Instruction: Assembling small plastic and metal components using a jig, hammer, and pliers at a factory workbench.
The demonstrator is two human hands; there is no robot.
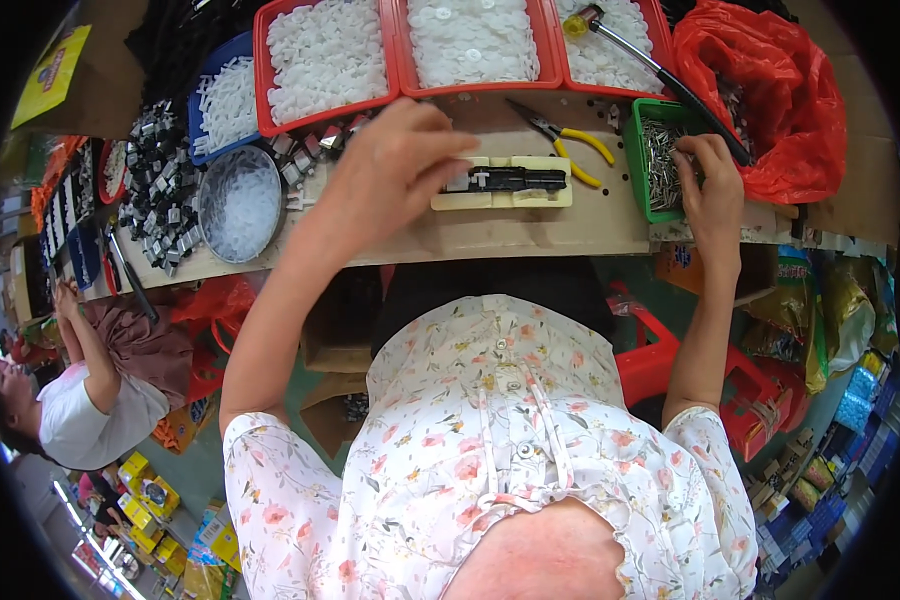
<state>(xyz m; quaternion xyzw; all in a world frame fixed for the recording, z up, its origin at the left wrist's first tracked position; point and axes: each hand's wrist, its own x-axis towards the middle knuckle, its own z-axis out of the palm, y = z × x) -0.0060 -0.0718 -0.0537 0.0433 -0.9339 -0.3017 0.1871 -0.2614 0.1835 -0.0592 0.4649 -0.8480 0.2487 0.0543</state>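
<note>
Though slender, shiny metal pieces (660, 160).

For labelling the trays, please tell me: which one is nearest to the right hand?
The green tray, holding small metal pieces; the right hand is at its right side. The red trays and the blue tray hold white pieces.

Grey-green floor (198, 482), red plastic seat (650, 370), tan worktable (610, 230)

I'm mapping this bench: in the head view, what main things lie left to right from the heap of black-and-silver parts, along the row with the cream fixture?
Heap of black-and-silver parts, round bowl, cream fixture holding a black part, green tray, red plastic bag.
</note>
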